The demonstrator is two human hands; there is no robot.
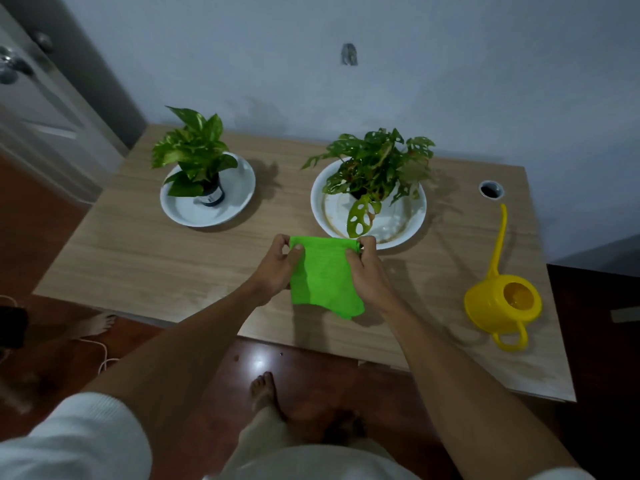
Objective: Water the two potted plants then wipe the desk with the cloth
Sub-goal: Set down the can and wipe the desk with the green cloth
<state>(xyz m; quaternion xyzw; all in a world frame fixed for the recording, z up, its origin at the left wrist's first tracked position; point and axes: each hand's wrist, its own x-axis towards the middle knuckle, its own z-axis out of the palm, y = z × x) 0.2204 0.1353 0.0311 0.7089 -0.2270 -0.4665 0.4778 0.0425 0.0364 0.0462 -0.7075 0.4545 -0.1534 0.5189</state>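
Both hands are held over the near middle of the counter point(138, 265), and a green cloth point(323, 275) is pinched by its top corners: one corner by the fingers of the left hand point(277, 268), the other by those of the right hand point(367, 271). The cloth hangs between them, its lower edge just above the wood. Toward the far edge, two potted plants are set in white dishes, the left plant point(194, 154) well apart from the right plant point(377, 168). The right dish point(408, 223) lies just behind the cloth. A yellow watering can point(502, 303) stands near the right edge.
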